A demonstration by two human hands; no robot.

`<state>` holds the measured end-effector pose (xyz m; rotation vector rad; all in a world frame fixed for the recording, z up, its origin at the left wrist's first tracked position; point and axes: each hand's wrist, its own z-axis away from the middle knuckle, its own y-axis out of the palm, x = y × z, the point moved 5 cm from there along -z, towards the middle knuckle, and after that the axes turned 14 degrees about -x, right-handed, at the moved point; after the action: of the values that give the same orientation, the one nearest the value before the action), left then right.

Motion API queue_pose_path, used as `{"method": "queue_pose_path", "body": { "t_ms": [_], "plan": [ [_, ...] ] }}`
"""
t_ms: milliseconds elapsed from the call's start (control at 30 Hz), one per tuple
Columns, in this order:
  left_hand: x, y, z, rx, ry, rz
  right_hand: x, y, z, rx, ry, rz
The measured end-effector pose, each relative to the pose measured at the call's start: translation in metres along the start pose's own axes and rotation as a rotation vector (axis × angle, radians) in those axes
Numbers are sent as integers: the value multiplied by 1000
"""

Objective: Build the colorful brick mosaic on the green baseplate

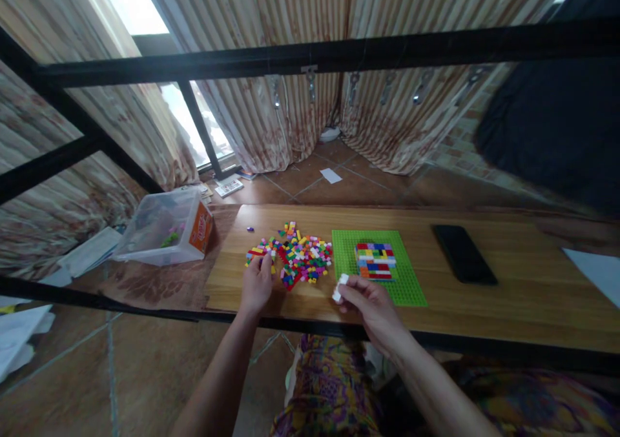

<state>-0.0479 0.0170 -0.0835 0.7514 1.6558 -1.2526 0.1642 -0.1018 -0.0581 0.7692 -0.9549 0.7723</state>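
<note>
My right hand pinches a white toy brick between thumb and fingers, just off the near-left part of a green baseplate. On that plate stands a block of multicoloured bricks in rows of red, white, yellow and blue. My left hand is at the left edge of a loose pile of small coloured bricks. Its fingers are drawn together among the bricks; whatever is between them is too small to make out.
A black phone lies on the wooden table, right of the plate. A clear plastic box with an orange label stands to the left. One small dark brick lies apart, behind the pile. A black bar crosses beyond the table.
</note>
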Motion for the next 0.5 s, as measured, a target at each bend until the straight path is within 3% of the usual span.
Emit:
{"method": "queue_pose_path", "body": {
  "t_ms": [200, 500],
  "plan": [
    [-5, 9, -11, 50, 130, -239, -3, -51, -7, -160, -38, -4],
    [-15, 13, -10, 32, 250, -405, 1, -87, -10, -318, -83, 10]
  ]
}}
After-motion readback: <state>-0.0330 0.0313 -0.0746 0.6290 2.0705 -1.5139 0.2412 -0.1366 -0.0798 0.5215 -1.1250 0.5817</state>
